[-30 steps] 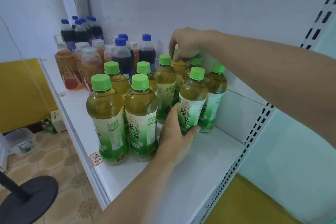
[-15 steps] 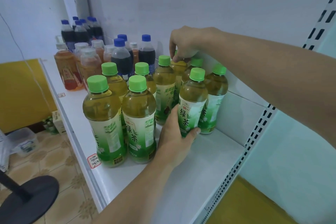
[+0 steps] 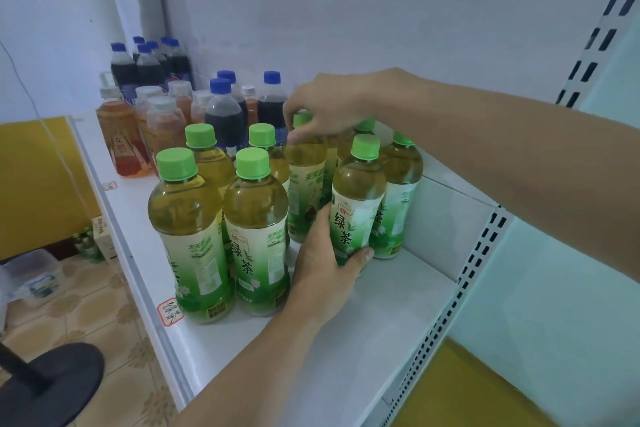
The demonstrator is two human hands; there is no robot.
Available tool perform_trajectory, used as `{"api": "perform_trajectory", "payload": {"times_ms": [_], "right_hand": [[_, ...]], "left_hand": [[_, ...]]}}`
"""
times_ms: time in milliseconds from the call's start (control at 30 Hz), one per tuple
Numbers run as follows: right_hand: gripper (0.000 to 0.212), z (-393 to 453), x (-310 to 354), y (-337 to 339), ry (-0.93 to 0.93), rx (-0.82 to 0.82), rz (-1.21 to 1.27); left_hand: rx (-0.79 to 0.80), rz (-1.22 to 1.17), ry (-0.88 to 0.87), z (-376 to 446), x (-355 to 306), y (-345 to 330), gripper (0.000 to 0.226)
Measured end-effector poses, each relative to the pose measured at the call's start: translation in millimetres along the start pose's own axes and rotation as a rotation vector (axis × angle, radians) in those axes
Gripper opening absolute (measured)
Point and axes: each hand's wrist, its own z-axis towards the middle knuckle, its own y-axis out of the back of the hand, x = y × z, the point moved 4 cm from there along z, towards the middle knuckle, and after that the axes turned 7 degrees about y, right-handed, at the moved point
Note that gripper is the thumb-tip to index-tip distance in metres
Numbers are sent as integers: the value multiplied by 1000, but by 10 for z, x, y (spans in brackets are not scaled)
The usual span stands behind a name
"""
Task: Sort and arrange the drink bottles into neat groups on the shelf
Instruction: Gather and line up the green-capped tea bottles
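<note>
Several green-capped green tea bottles stand bunched on the white shelf (image 3: 391,315). My left hand (image 3: 325,274) grips the lower body of one green tea bottle (image 3: 358,198) at the right front of the bunch. My right hand (image 3: 329,107) reaches over from the right and pinches the top of a green tea bottle (image 3: 306,163) in the middle row, covering most of its cap. Two more green tea bottles (image 3: 188,218) stand at the shelf's front edge. Behind the bunch are dark cola bottles (image 3: 225,118) with blue caps and orange tea bottles (image 3: 121,139).
The shelf's right end wall (image 3: 446,232) stands close beside the rightmost bottles. Bare shelf lies in front of my left hand. Below on the tiled floor are a black round base (image 3: 52,381), a clear plastic box (image 3: 34,277) and a small carton (image 3: 102,236).
My right hand has come forward and down from a rear bottle's cap to the top of a middle-row bottle. My left hand stays on the right front bottle.
</note>
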Motion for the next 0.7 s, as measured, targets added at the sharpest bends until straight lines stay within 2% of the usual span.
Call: {"api": "perform_trajectory", "payload": {"times_ms": [133,300,367,533,700], "right_hand": [[17,-77,-3,63,78,44,150],[22,-152,-22,50,87,48,251],[30,-111,-46,-15,24,29,228],[19,-40,-31,-11,-25,-95,214],[25,38,-36,15,-43,-212,209]], "left_hand": [[10,-5,0,-6,13,-8,77],[10,2,-3,-4,13,-18,81],[13,-2,-3,-7,16,-18,81],[14,0,8,-15,13,-11,82],[11,4,19,-14,22,-11,80]]}}
